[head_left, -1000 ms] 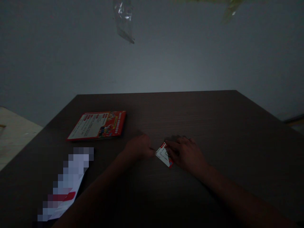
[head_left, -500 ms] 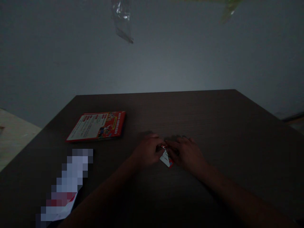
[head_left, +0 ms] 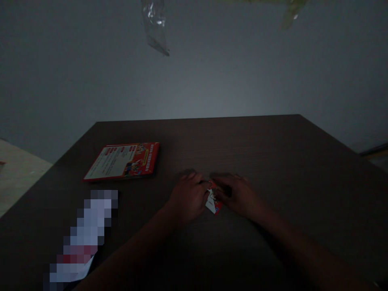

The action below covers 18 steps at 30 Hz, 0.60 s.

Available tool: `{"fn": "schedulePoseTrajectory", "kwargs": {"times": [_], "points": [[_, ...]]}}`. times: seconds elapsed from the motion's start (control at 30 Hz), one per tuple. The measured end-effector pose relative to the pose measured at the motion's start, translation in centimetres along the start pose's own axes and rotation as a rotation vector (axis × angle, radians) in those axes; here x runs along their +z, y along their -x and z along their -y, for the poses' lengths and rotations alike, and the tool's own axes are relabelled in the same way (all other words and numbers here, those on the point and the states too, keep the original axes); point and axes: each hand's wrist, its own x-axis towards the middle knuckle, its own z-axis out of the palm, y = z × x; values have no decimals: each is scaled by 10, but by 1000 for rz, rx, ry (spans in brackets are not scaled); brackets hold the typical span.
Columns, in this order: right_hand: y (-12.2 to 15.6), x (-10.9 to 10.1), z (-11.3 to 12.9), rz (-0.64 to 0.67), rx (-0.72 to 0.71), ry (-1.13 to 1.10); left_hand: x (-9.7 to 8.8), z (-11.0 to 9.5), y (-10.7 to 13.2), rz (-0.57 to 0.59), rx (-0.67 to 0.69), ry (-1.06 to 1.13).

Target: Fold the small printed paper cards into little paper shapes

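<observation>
A small folded piece of printed paper (head_left: pixel 211 204), white and red with a pointed lower end, lies on the dark table between both hands. From the left, my left hand (head_left: pixel 190 196) has its fingers closed at the paper's upper left edge. My right hand (head_left: pixel 238 195) pinches the paper's right side, thumb and fingertips bent around it. The paper's upper part is partly hidden by fingers, and the dim light blurs the exact contact.
A stack of red and white printed sheets (head_left: pixel 123 161) lies on the table (head_left: pixel 236 137) at the left. Nearer me is a pixelated pale object (head_left: pixel 87 230). Behind the table rises a grey wall (head_left: pixel 212 81), with a clear plastic bag (head_left: pixel 156 28) hanging on it.
My left hand has turned slightly and its thumb has drawn in. More of the paper's red printed side shows now. My right hand has shifted a little at the paper's edge.
</observation>
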Motion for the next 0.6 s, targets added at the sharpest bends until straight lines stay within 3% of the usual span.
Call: {"fn": "schedulePoseTrajectory", "kwargs": {"times": [0.27, 0.6], "points": [[0, -1, 7, -16, 74, 47, -2, -1, 0, 12, -5, -23], [0, -3, -3, 13, 103, -132, -5, -1, 0, 30, -22, -29]]}}
